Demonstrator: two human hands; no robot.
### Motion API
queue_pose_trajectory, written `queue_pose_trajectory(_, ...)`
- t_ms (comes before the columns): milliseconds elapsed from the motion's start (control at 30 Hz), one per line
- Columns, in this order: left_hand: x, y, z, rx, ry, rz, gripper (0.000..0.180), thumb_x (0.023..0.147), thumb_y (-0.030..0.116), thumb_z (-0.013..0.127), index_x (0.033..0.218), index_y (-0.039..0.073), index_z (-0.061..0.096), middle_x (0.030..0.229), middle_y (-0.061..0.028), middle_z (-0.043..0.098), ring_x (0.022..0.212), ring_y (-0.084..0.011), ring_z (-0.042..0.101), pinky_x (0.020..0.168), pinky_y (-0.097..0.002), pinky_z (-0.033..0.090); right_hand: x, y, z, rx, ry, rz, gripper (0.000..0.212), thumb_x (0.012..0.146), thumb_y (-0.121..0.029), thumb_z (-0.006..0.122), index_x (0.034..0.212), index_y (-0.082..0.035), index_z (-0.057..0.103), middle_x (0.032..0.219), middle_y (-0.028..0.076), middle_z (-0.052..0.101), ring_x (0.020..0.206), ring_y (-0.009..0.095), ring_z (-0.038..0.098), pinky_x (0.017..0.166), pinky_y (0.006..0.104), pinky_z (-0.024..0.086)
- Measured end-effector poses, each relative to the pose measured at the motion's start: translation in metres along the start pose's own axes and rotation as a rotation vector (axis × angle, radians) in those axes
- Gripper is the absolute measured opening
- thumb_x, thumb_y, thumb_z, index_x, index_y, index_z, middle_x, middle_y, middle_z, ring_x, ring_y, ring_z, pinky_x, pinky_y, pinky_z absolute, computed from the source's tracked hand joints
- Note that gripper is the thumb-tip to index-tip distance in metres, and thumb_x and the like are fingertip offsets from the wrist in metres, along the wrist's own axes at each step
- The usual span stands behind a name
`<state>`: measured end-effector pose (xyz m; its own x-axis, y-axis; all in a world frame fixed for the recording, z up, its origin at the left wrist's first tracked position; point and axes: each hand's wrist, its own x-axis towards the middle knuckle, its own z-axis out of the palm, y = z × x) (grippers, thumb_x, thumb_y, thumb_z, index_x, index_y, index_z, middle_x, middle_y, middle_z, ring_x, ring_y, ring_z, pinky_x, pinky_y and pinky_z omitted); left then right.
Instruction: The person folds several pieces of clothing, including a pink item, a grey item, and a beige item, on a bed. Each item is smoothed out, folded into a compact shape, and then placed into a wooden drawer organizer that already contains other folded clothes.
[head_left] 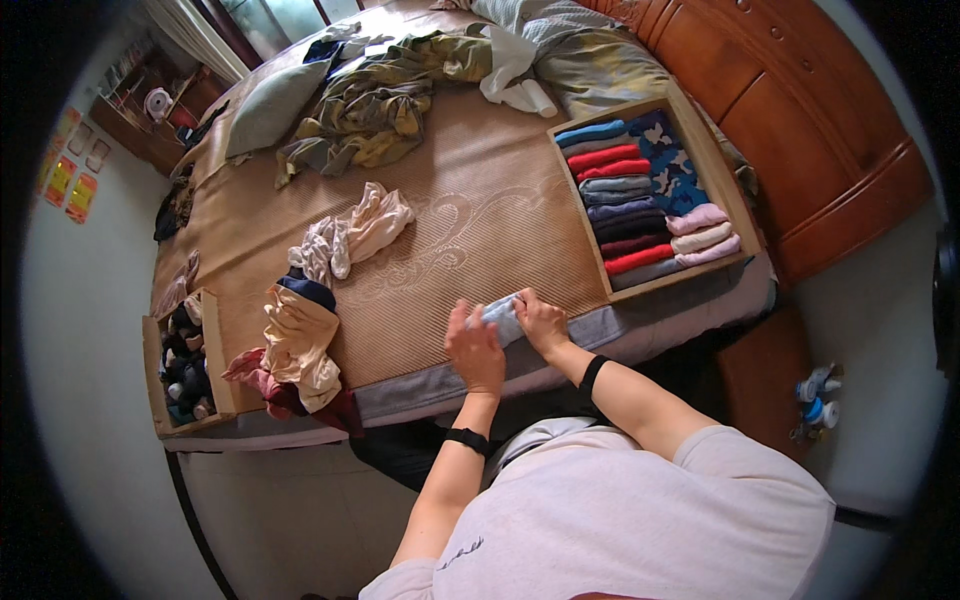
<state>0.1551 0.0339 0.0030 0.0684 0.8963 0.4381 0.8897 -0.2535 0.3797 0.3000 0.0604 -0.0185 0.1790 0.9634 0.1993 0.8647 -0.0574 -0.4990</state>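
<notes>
A small light blue folded cloth (503, 319) lies between my hands near the bed's front edge. My right hand (542, 324) is closed on its right end, fingers bent over it. At its left end is my left hand (474, 346), its fingers apart and slightly curled, close against the fabric. What kind of garment it is, I cannot tell. To the right, a wooden drawer (608, 252) holds a row of folded clothes (618, 187) in red, grey, blue and dark colours. Pink folded pieces (704, 238) and a camouflage-patterned cloth (668, 165) fill its right side.
Loose beige and dark garments (303, 335) sit left on the woven mat (480, 190), beside a pale crumpled piece (372, 222). A second wooden box (222, 360) with dark items stands at the left corner. Rumpled bedding (385, 105) and a pillow (278, 105) lie farther back; a wooden headboard (800, 120) bounds the right.
</notes>
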Motion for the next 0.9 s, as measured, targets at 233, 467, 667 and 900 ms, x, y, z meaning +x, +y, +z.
queue_pose_trajectory(233, -0.003, -0.017, 0.008, 0.03, -0.479, 0.167, 0.069, 0.09, 0.05, 0.058, 0.15, 0.023, 0.035, 0.161, -0.0079, 0.017, 0.149, -0.0299, 0.012, 0.119, -0.0471, 0.01, 0.006, 0.01, 0.017, -0.046, 0.03, -0.067, 0.019, 0.096, -0.032, 0.054, 0.097, -0.013, 0.05, 0.061, 0.012, 0.065, 0.058, 0.033, 0.067, 0.049, 0.0467, 0.053)
queue_pose_trajectory(467, 0.004, -0.023, 0.003, -0.061, -0.382, 0.244, 0.069, 0.083, 0.031, 0.07, 0.145, 0.02, 0.042, 0.156, -0.0104, 0.029, 0.144, -0.0308, 0.026, 0.117, -0.0472, 0.023, 0.013, 0.013, 0.01, 0.078, -0.066, -0.002, 0.02, 0.096, -0.031, 0.054, 0.102, -0.012, 0.051, 0.071, 0.016, 0.067, 0.068, 0.038, 0.067, 0.061, 0.0513, 0.053)
queue_pose_trajectory(667, 0.003, -0.059, -0.015, -0.102, -0.196, 0.37, 0.056, 0.078, -0.008, 0.058, 0.132, 0.009, 0.055, 0.137, -0.0146, 0.055, 0.126, -0.0288, 0.053, 0.103, -0.039, 0.047, 0.02, 0.02, -0.007, 0.39, -0.151, 0.049, 0.024, 0.094, -0.028, 0.059, 0.109, -0.009, 0.056, 0.093, 0.017, 0.069, 0.088, 0.035, 0.067, 0.075, 0.0466, 0.052)
queue_pose_trajectory(900, -0.021, -0.045, -0.041, 0.06, -0.303, 0.218, 0.056, 0.082, -0.001, 0.054, 0.138, 0.0, 0.046, 0.145, -0.021, 0.044, 0.136, -0.0325, 0.041, 0.112, -0.0428, 0.033, -0.021, -0.017, -0.035, 0.388, 0.334, -0.145, 0.031, 0.095, -0.019, 0.054, 0.124, -0.01, 0.058, 0.131, 0.013, 0.058, 0.123, 0.031, 0.053, 0.104, 0.0432, 0.039)
